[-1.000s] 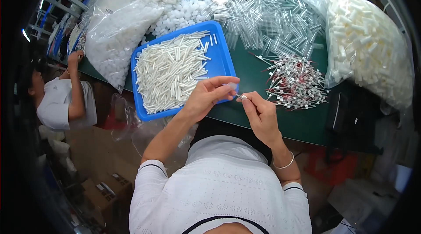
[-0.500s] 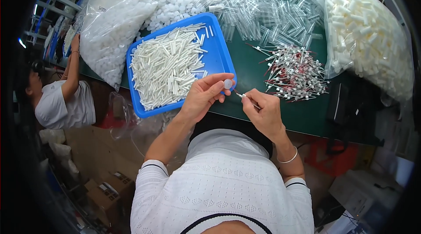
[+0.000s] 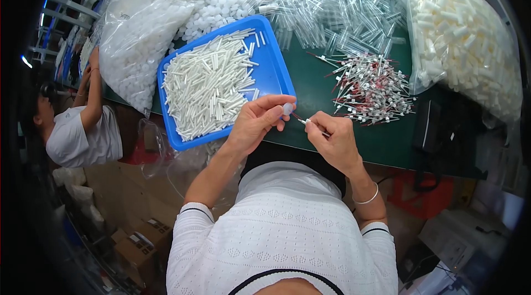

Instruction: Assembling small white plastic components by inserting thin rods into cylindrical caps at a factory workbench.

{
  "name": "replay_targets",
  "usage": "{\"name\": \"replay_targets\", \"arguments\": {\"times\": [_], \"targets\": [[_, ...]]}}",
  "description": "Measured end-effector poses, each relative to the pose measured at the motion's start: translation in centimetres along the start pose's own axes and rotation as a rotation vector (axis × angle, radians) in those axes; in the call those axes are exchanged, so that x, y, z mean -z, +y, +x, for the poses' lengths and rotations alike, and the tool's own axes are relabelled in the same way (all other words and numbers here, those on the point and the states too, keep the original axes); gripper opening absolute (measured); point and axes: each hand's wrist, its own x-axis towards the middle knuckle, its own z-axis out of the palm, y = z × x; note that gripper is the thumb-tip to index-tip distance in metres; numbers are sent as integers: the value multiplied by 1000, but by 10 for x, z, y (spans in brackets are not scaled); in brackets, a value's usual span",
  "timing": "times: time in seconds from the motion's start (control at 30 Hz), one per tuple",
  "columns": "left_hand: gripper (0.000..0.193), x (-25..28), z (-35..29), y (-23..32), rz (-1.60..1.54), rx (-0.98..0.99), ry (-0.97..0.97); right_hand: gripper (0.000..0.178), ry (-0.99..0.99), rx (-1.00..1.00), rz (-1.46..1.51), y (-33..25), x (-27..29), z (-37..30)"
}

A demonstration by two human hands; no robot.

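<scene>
Now the left hand (image 3: 255, 123) pinches a whitish cap (image 3: 287, 108) near the blue tray (image 3: 270, 71); the right hand (image 3: 335, 137) grips a thin stick (image 3: 302, 121), slightly farther from it than a second ago. Box (image 3: 134, 256) markings are too small to read.

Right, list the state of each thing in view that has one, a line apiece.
Left hand: pinching the whitish cap
Whitish cap: held near the tray's edge
Right hand: gripping the thin piece
Thin piece: pointing toward the cap
Blue tray: partly filled, bare along its right
White rods: loose, heaped
Clear tubes: loose, piled
Right-hand bag: bulging with pale cylinders
</scene>
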Motion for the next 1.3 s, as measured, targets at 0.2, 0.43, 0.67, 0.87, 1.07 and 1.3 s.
{"name": "replay_targets", "arguments": {"times": [0.2,0.43,0.67,0.87,1.07,1.3], "targets": [[28,4,1,0,119,-35,-24,10,35,66,8,5,-4,0],[30,1,3,4,282,-73,-39,7,26,129,-92,2,-2,3],[23,4,3,-23,-42,-60,-16,7,-7,104,-28,2,-14,3],[19,-6,2,-44,-39,-326,19,15,212,380,-87,22,-37,4],[20,-5,-3,-30,7,-370,-47,19,-147,-190,796,29,-43,-3],[33,5,9,26,687,-304,-321,15,-403,-166,643,23,-14,24]]}}
